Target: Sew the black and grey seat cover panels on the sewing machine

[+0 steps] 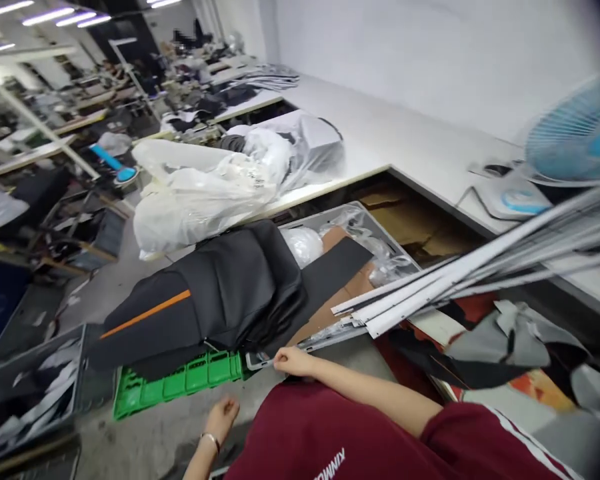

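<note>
My right hand (293, 362) reaches across my maroon shirt, fingers pinched on the end of a small flat grey object (258, 361) that lies at the edge of a green crate (180, 383). A pile of black fabric covers (215, 293), one with an orange stripe, rests on that crate just beyond the hand. My left hand (221, 417), a bracelet on its wrist, hangs lower over the concrete floor with its fingers curled in and nothing visible in them.
A bundle of long white strips (480, 267) juts in from the right over grey and red fabric scraps (510, 347). A grey bin (353, 215) holds cardboard and plastic bags. Big white plastic bags (200, 193) lie against a long white table (405, 133). A blue fan (580, 130) stands far right.
</note>
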`<state>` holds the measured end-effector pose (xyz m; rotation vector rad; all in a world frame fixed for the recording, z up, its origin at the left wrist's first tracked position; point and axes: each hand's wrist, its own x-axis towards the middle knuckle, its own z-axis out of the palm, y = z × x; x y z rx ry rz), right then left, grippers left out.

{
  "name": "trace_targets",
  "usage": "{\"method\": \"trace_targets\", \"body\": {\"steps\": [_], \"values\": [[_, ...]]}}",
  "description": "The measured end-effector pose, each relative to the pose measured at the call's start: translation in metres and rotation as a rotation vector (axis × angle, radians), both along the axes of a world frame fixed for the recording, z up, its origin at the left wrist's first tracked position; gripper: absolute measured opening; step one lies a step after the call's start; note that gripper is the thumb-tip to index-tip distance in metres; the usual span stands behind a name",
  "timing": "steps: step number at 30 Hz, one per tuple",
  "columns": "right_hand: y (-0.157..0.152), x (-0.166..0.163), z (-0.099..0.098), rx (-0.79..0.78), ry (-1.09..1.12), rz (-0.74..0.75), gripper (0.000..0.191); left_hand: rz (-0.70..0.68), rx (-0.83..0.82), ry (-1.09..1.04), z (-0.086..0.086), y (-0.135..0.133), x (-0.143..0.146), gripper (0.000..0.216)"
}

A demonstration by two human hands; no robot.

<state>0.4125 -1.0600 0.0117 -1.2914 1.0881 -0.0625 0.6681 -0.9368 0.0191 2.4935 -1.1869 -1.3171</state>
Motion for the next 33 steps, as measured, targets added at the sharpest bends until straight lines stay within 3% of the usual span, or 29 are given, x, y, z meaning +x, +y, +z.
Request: {"method": "trace_targets", "body": {"steps": [3, 5, 11, 14, 17, 19, 22, 25, 27, 30, 33], "values": [[0.027, -0.01, -0.01, 0.072, 0.003, 0.098, 0.006, 0.035, -0.074, -0.048, -0.001, 0.0, -0.001, 0.017], [0.043, -0.019, -0.017, 0.108, 0.013, 0.124, 0.007, 0.05, -0.113, -0.126, 0.004, -0.001, 0.01, 0.001], [0.07, -0.014, -0.023, 0.177, -0.016, 0.082, 0.012, 0.037, -0.206, -0.591, 0.04, -0.024, 0.083, 0.056], [0.068, 0.007, -0.021, 0.174, -0.057, 0.015, 0.009, -0.036, -0.26, -0.764, 0.057, -0.061, 0.124, 0.072], [0.063, 0.041, -0.021, 0.195, -0.107, -0.091, 0.004, -0.229, -0.293, -0.815, 0.068, -0.106, 0.167, 0.077], [0.061, 0.076, -0.017, 0.256, -0.152, -0.177, 0.006, -0.404, -0.272, -0.768, 0.072, -0.134, 0.194, 0.074], [0.056, 0.149, -0.001, 0.393, -0.253, -0.346, 0.027, -0.639, -0.208, -0.63, 0.076, -0.162, 0.215, 0.053], [0.033, 0.226, 0.026, 0.449, -0.405, -0.618, 0.048, -0.805, -0.217, -0.476, 0.074, -0.165, 0.2, 0.032], [0.01, 0.261, 0.044, 0.394, -0.491, -0.842, 0.05, -0.879, -0.273, -0.353, 0.071, -0.159, 0.178, 0.028], [-0.025, 0.279, 0.065, 0.268, -0.551, -1.139, 0.043, -0.904, -0.356, -0.174, 0.069, -0.159, 0.169, 0.041], [-0.041, 0.272, 0.08, 0.227, -0.547, -1.336, 0.035, -0.776, -0.435, -0.107, 0.07, -0.179, 0.217, 0.042]]}}
